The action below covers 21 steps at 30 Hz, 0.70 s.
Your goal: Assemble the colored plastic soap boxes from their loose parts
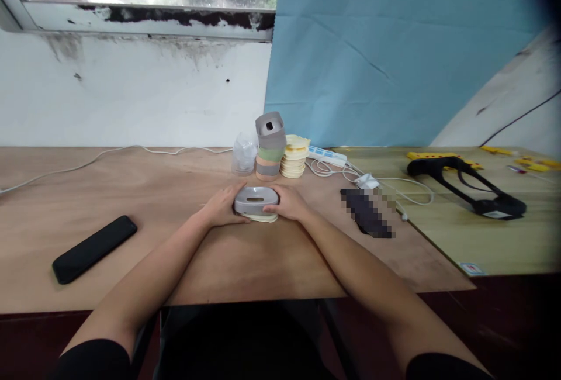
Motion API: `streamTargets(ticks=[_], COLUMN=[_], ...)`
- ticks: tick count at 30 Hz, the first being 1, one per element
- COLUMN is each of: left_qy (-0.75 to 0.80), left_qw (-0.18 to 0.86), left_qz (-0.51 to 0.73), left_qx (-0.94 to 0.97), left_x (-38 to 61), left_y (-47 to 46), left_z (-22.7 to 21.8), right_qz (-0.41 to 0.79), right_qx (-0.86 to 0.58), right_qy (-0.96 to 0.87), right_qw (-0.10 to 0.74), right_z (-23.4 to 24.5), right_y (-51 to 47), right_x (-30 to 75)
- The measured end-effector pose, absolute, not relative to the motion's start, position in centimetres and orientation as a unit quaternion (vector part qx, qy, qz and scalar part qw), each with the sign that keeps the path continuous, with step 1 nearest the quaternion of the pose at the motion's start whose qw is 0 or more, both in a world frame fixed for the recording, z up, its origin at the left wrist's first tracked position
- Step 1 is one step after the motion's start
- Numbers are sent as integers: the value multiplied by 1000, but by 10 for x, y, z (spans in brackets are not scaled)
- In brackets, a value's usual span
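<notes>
A grey oval shell with a slot in its top sits low over the table in front of me. Under its front edge shows a thin cream-coloured piece. My left hand wraps the shell's left side, and my right hand grips the right side with the thumb across the front. Just behind stands a leaning stack of similar shells in grey, green and peach. Beside it rises a pile of cream-coloured pieces. To the stack's left is a clear plastic bag or container.
A black phone lies at the left. On the right are a pixelated dark object, a white power strip with cables, and a black frame-like strap near yellow pieces. A white cable runs along the back left.
</notes>
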<state>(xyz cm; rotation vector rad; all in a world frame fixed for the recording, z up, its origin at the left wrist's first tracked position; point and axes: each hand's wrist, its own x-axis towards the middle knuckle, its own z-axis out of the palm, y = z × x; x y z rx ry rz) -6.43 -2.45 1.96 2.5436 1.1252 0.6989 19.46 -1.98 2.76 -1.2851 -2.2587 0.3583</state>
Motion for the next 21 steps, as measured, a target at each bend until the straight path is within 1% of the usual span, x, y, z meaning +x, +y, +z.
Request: streamTargets(ticks=[5, 11, 16, 21], left_qy=[386, 389, 360, 354], left_qw=[178, 182, 189, 211], left_qz=[269, 301, 340, 327], left_qx=[864, 851, 848, 850], left_x=[-63, -62, -61, -57], left_y=[-24, -20, -15, -12], left_z=[15, 11, 5, 0], right_qz=[134, 135, 122, 133], right_qx=[-473, -469, -485, -506], right_qy=[-833, -837, -822, -801], right_qw=[256, 249, 271, 291], right_z=[29, 30, 32, 32], right_y=[-21, -21, -21, -20], right_x=[193, 192, 194, 197])
